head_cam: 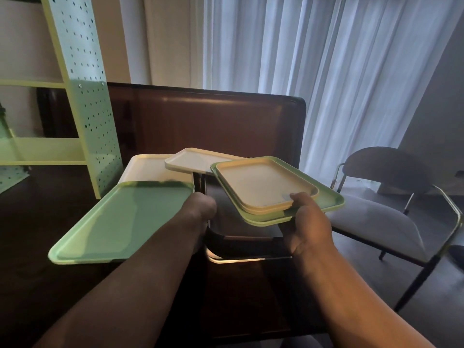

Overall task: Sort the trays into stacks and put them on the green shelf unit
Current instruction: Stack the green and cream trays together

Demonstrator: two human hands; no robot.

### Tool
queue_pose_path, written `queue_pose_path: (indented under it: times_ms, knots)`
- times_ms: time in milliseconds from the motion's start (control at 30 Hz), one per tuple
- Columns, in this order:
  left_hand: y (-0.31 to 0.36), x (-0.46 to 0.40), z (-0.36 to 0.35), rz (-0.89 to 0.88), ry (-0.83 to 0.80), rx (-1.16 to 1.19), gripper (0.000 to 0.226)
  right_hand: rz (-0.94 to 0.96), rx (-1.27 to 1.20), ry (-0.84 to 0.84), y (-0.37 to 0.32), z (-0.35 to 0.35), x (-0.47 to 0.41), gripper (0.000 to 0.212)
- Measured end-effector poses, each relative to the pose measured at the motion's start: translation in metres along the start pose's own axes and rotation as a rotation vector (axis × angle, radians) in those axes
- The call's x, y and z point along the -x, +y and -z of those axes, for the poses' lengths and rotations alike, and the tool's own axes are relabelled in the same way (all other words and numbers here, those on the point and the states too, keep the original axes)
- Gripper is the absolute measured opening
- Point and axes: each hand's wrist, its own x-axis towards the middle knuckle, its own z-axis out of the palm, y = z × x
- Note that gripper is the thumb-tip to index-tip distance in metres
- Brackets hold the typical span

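My right hand grips a tilted stack of trays by its near edge: small cream trays on top of larger green trays, held above the table. A big green tray lies flat at the left, and my left hand is at its right edge with the fingers hidden beneath, seemingly holding it. Behind it rests a cream tray, and a smaller white tray sits raised just beyond. The green shelf unit with a perforated side panel stands at the far left.
The dark wooden table runs away from me to a rounded far edge. A grey padded chair with metal arms stands to the right. White curtains hang behind. A dark chair back with a shiny rail shows below the held stack.
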Motion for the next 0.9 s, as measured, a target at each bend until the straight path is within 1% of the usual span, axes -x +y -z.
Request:
queue_pose_path:
  times_ms: [67,167,300,467,567,667,767,900]
  knots:
    - [0.000,0.008,0.001,0.018,-0.015,0.066,0.024,-0.009,0.003,-0.016,-0.001,-0.004,0.003,0.022]
    - [-0.001,0.014,0.007,0.061,-0.073,0.126,0.020,-0.019,0.036,-0.044,0.001,-0.009,0.006,0.022]
    - [-0.002,0.014,0.016,0.107,-0.103,0.225,0.020,-0.014,0.087,-0.051,0.005,-0.013,0.012,0.021]
    - [0.001,0.020,0.027,0.096,-0.054,0.278,0.019,-0.054,0.086,-0.091,0.006,-0.018,0.026,0.007]
    - [0.000,0.027,0.034,0.083,-0.016,0.311,0.024,-0.056,0.075,-0.090,0.004,-0.023,0.036,0.008]
    - [-0.001,0.033,0.042,0.065,0.017,0.416,0.024,-0.065,0.087,-0.115,0.006,-0.028,0.048,0.008]
    - [0.000,0.043,0.051,0.053,0.024,0.550,0.035,-0.053,0.119,-0.123,0.009,-0.037,0.060,0.005]
    - [-0.008,0.049,0.069,0.029,0.019,0.716,0.054,-0.064,0.210,-0.180,0.014,-0.048,0.076,0.004]
